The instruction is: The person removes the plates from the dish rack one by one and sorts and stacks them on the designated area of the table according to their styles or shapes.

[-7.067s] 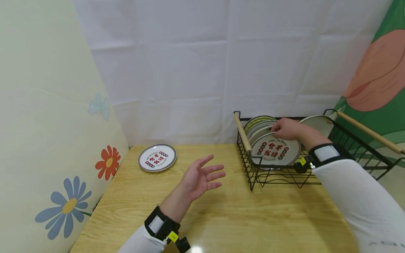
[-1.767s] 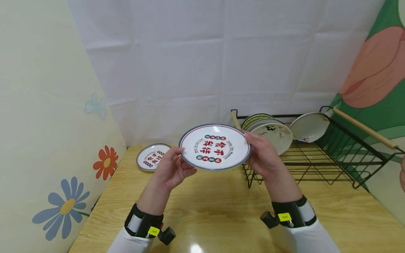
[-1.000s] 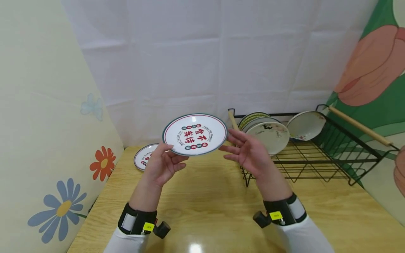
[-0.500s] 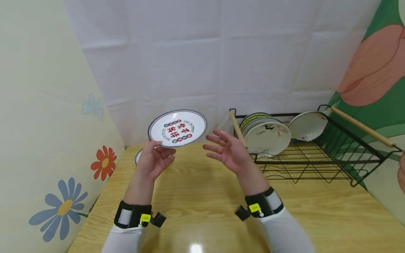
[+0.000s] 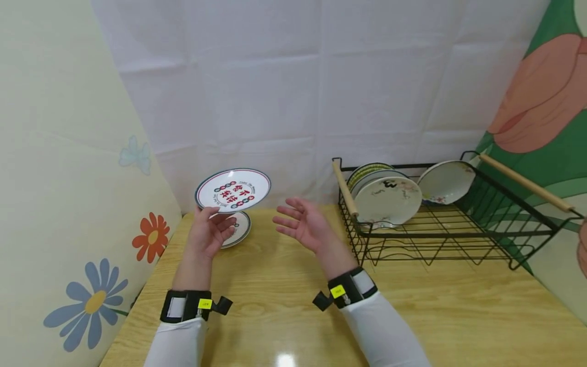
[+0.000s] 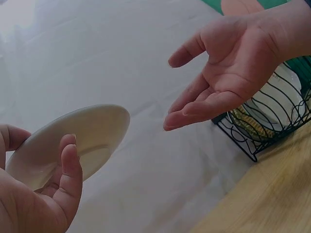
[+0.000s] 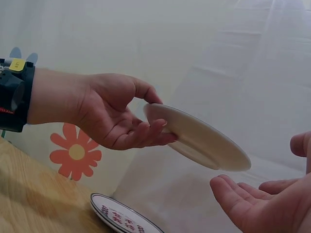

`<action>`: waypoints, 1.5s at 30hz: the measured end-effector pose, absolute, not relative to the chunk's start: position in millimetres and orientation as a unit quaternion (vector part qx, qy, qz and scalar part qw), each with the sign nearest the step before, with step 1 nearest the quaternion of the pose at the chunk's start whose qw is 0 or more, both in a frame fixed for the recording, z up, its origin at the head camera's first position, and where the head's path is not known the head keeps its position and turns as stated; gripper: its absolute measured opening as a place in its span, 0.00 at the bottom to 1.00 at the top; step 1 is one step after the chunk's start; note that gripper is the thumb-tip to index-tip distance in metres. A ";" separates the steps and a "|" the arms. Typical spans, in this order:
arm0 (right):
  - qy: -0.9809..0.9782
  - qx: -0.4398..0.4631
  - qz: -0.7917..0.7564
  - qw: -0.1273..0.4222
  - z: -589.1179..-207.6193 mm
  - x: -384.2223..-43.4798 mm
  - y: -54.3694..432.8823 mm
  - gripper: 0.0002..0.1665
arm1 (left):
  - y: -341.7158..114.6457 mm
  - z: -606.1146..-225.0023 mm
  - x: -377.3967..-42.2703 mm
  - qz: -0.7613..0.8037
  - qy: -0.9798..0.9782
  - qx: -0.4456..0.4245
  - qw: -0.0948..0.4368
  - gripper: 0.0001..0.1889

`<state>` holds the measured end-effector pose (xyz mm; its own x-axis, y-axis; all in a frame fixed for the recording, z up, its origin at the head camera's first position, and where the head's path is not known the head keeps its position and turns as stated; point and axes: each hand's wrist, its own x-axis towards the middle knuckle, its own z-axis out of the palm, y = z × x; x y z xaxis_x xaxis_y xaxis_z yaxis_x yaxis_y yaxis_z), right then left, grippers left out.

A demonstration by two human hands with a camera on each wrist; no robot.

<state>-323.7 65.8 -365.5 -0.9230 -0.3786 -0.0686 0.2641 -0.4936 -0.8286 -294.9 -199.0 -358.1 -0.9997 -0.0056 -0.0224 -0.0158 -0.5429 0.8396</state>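
Observation:
My left hand pinches the near left rim of a white plate with red characters and a dark green edge, thumb on top and fingers beneath. The plate is held up in the air, slightly tilted; its pale underside shows in both wrist views. Below and behind it, a similar printed plate lies on the table, partly covered in the head view but visible low in the right wrist view. To the right, my right hand is apart from the held plate, palm turned inward, fingers relaxed and holding nothing.
A black wire dish rack with wooden handles stands at the right on the wooden table. Several plates lean at its left end, and a white bowl leans at its back right. A white cloth hangs behind.
The printed plate came out of the rack, was held by both hands, then the right hand let go. The left hand has carried it left over the table plate; the right hand has followed leftward.

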 end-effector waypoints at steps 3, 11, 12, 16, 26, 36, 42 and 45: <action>0.465 -0.054 -0.862 0.193 -375.1 -327.5 56.9 0.35 | -206.9 -363.1 -298.4 0.878 0.478 -0.034 0.002 0.37; 0.491 -0.030 -0.847 0.203 -398.3 -332.3 39.8 0.37 | -222.9 -375.8 -307.6 0.861 0.499 -0.101 0.002 0.39; 0.491 -0.026 -0.846 0.205 -401.2 -332.6 37.8 0.38 | -224.8 -377.6 -308.4 0.859 0.501 -0.108 0.003 0.39; 0.493 -0.016 -0.842 0.219 -411.1 -332.8 30.0 0.39 | -232.6 -386.2 -311.6 0.853 0.506 -0.124 0.007 0.40; 0.508 -0.008 -0.829 0.233 -424.0 -329.4 18.6 0.39 | -246.8 -407.0 -320.8 0.843 0.510 -0.168 0.022 0.41; 0.524 -0.016 -0.816 0.242 -433.9 -325.1 10.6 0.39 | -254.9 -427.0 -327.7 0.814 0.539 -0.212 0.037 0.40; 0.529 -0.013 -0.813 0.242 -436.1 -324.1 8.4 0.39 | -258.0 -432.8 -328.3 0.808 0.546 -0.218 0.043 0.39; 0.529 -0.009 -0.814 0.240 -436.7 -323.9 8.0 0.39 | -257.6 -433.9 -328.4 0.805 0.550 -0.220 0.046 0.39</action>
<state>-323.9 8.0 -436.7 -0.8843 -0.4011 -0.2392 0.3813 -0.3244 -0.8657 -328.4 -257.6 -433.9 -0.8987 -0.1684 -0.4049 -0.3160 -0.3916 0.8642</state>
